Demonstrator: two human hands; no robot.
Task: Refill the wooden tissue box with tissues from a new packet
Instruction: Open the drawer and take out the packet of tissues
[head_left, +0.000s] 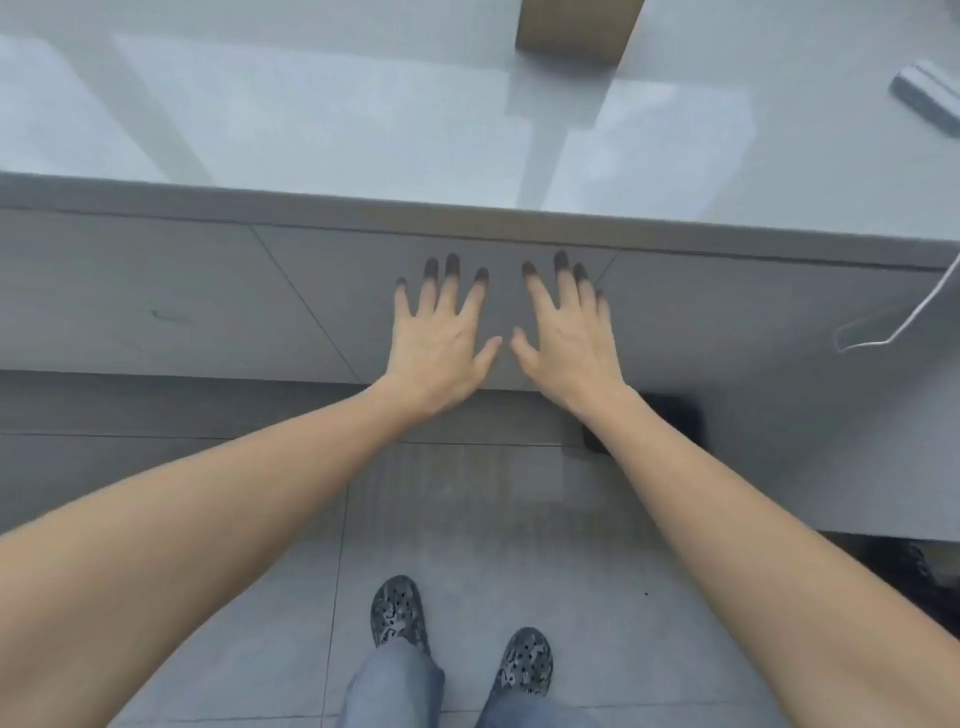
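Note:
My left hand (441, 338) and my right hand (563, 338) are stretched out side by side, palms down and fingers spread, below the front edge of a pale grey table (467, 208). Neither hand holds anything. The fingertips lie in the shadow under the table's edge. At the top edge of the view, on the far side of the table, stands the lower part of a wooden tissue box (576, 28), well beyond both hands. A pale grey flat packet-like object (927, 96) lies at the table's far right; I cannot tell what it is.
A white cable (914, 317) hangs off the table's right edge. A dark object (670, 421) sits on the floor by my right wrist. Grey floor tiles lie below, with my two patterned shoes (400, 613) and jeans at the bottom.

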